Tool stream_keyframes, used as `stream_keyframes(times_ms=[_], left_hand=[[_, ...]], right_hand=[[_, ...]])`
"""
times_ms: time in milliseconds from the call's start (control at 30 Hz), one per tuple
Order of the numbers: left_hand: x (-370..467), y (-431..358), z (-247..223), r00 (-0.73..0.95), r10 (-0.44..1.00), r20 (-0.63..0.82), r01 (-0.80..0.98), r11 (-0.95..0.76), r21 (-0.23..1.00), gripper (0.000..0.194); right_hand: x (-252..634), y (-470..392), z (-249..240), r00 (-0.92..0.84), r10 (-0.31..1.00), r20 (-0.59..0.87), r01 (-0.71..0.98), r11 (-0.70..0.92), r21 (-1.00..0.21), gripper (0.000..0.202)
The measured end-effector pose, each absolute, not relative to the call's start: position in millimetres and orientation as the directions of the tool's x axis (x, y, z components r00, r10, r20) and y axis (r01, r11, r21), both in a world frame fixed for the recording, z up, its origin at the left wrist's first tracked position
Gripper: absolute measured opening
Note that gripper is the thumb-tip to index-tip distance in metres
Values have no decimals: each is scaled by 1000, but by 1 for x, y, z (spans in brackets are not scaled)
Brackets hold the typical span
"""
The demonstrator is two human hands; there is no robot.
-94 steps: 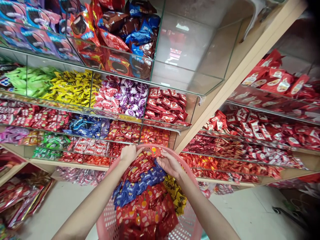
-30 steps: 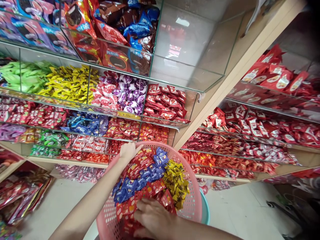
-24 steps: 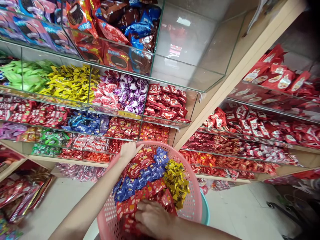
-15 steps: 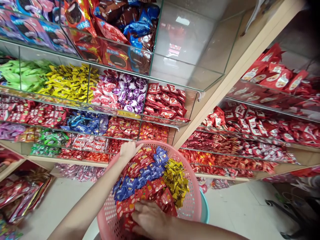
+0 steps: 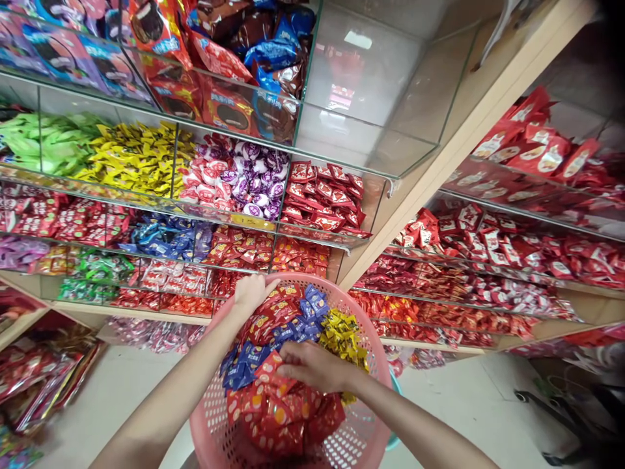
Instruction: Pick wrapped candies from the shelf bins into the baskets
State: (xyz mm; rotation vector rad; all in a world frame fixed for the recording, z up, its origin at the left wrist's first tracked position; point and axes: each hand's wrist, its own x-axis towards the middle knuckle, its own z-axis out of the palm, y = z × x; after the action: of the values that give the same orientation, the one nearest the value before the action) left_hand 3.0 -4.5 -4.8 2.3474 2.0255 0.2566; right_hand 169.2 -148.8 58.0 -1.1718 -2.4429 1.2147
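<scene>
A pink plastic basket [image 5: 378, 365] with a perforated wall holds wrapped candies. My left hand [image 5: 251, 293] grips its far left rim, thumb lying along the edge. Over the middle of the basket is my right hand [image 5: 315, 366], fingers curled down and closed at a red candy packet [image 5: 269, 370]. More red candy packets [image 5: 280, 417] lie heaped below that hand. Blue candy packets [image 5: 247, 361] form a band beyond them, with red-and-yellow packets [image 5: 276, 312] at the far side. Yellow candies [image 5: 344, 335] sit on the right, partly hidden by my right hand and wrist.
Glass-fronted shelves [image 5: 234, 218] of sorted candies stand just past the basket. A wooden upright [image 5: 415, 176] divides them from the right-hand shelves. Part of a teal container [image 5: 394, 391] shows behind the basket. Shiny packages [image 5: 43, 378] lie at lower left; dark chair legs [image 5: 547, 407] are at right.
My right hand has moved up and away from me, from the near red packets to near the blue ones. The red packets now lie in a looser heap. My left hand stays on the rim.
</scene>
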Motion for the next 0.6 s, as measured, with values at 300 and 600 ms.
stream_keyframes(times_ms=[300, 600], left_hand=[[3, -4, -5, 134, 987, 91, 980, -145, 134, 81], [3, -4, -4, 134, 988, 73, 980, -143, 137, 81]], right_hand=[[170, -153, 41, -767, 589, -255, 592, 494, -637, 24], [140, -159, 36, -763, 610, -213, 582, 506, -637, 20]])
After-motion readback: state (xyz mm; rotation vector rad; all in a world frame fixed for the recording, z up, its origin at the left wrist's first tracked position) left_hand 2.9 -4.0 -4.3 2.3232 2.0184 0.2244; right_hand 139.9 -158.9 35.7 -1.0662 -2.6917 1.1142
